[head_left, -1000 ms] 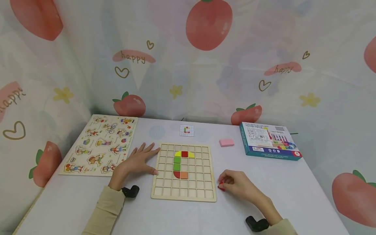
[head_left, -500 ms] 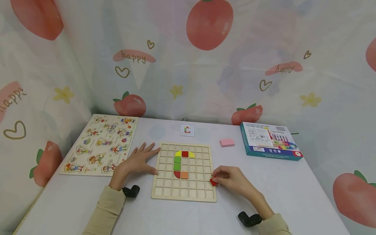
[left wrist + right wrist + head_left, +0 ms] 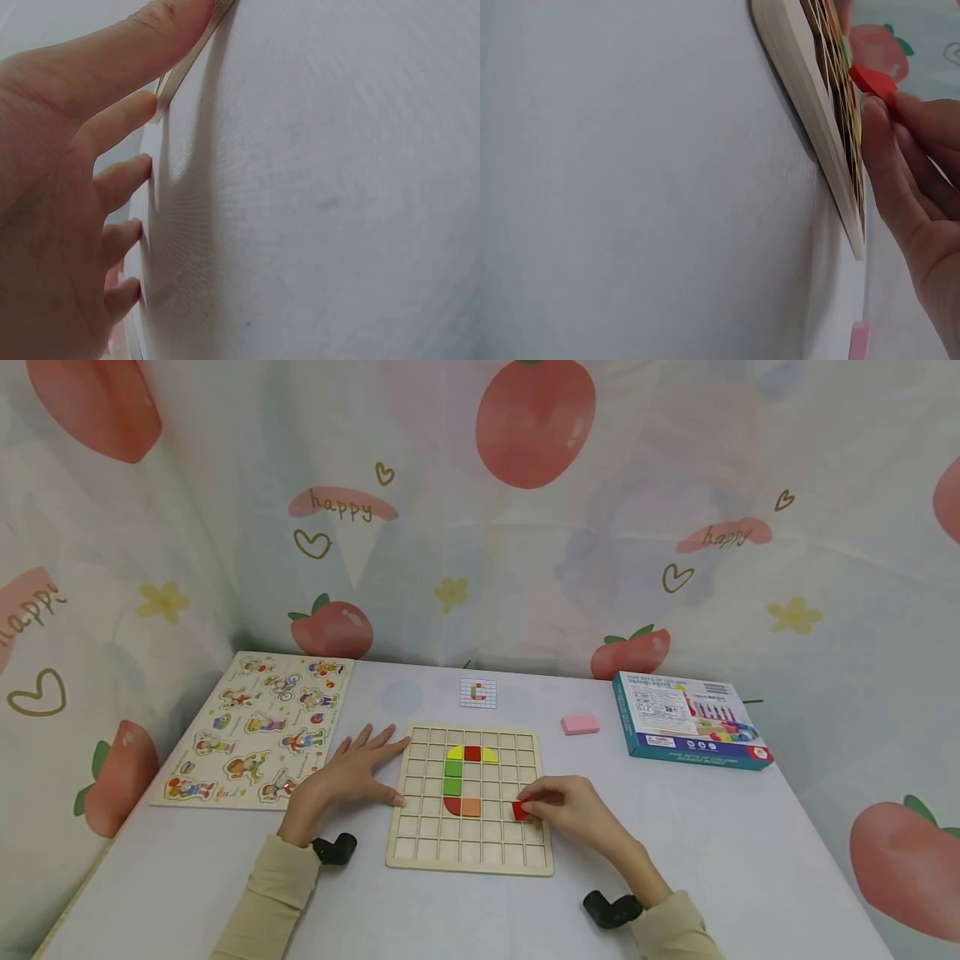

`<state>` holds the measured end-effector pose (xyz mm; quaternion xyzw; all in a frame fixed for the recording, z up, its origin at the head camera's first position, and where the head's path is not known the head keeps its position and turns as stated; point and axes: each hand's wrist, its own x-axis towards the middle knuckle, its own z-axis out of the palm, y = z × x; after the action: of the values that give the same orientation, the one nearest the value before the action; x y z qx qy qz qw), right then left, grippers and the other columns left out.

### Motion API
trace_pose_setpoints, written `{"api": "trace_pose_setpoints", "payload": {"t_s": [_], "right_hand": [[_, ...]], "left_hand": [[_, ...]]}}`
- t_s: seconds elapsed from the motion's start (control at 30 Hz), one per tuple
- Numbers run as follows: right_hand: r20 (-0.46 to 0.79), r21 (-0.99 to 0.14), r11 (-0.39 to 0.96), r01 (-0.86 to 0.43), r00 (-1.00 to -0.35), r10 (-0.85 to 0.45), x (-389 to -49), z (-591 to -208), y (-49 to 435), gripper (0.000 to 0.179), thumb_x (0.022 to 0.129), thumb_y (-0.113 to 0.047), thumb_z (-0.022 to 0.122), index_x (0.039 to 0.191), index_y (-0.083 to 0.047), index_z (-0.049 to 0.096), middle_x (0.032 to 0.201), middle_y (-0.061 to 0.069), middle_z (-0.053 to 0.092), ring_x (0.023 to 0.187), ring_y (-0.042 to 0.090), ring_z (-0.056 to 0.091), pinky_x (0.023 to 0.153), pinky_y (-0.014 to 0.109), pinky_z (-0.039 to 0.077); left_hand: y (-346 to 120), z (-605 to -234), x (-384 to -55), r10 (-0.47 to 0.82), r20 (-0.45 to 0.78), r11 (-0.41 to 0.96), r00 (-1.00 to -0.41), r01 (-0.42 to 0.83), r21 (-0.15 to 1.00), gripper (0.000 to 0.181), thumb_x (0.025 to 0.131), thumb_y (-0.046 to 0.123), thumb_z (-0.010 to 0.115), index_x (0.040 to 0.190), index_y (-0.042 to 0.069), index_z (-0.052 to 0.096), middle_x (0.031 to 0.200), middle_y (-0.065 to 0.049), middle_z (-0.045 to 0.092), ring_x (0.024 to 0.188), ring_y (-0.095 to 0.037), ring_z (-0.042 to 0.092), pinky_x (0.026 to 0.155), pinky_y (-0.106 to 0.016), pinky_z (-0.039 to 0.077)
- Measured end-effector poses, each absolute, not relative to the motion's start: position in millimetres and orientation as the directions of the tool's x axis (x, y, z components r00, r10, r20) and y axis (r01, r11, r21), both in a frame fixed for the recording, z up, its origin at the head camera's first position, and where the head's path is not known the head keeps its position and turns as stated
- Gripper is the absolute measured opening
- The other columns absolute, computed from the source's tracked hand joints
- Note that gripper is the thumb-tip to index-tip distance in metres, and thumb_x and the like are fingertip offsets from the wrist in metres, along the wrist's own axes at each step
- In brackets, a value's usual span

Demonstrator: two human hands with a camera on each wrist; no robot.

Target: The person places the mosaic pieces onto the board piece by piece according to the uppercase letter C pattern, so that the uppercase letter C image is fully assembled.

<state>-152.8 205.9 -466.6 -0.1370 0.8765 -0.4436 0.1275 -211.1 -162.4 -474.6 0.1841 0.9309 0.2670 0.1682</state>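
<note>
A wooden grid board (image 3: 468, 856) lies on the table, with yellow, red, green and orange tiles set in some of its squares. Between thumb and fingers my right hand (image 3: 581, 810) pinches a red square tile (image 3: 518, 811) over the board's right part. In the right wrist view the red tile (image 3: 874, 81) is held above the grid, apart from it. My left hand (image 3: 352, 775) is spread at the board's left edge, thumb and index fingertip touching the frame. The left wrist view shows the fingers (image 3: 124, 180) extended, their tips on the table beside the board.
A small pattern card (image 3: 478, 693) lies behind the board. To its right are a pink block (image 3: 580, 724) and a boxed set (image 3: 690, 718). A picture puzzle board (image 3: 255, 727) lies at the left, partly behind my left hand. Patterned cloth hangs behind the table.
My right hand has carried the red tile leftward from the table beside the board to over its right columns. The left hand stays where it was.
</note>
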Motion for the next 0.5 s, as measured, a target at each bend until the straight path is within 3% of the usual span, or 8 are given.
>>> {"api": "trace_pose_setpoints", "payload": {"t_s": [0.27,0.5], "right_hand": [[-0.11,-0.84,0.529,-0.121,-0.916,-0.385,-157.4,-466.5,190.7,0.012,0.096,-0.008,0.071,0.106,-0.004,0.077,0.103,0.01,0.076,0.078,0.016,0.07,0.075,0.021,0.061],[-0.111,-0.834,0.537,-0.124,-0.917,-0.383,-159.0,-468.5,177.8,0.009,0.095,-0.009,0.072,0.103,-0.006,0.076,0.1,0.007,0.075,0.078,0.016,0.069,0.075,0.021,0.061]], "left_hand": [[-162.7,-475.2,-211.1,0.429,-0.216,0.789,-0.877,0.247,0.563,0.101,0.077,0.046,0.087,0.16,0.017,0.039,0.172,-0.016,0.017,0.158,-0.047,0.0,0.125,-0.067,-0.001],[-162.6,-474.3,-211.0,0.429,-0.218,0.791,-0.877,0.248,0.559,0.101,0.077,0.047,0.087,0.16,0.017,0.039,0.172,-0.016,0.017,0.158,-0.047,0.0,0.125,-0.067,-0.001]]}}
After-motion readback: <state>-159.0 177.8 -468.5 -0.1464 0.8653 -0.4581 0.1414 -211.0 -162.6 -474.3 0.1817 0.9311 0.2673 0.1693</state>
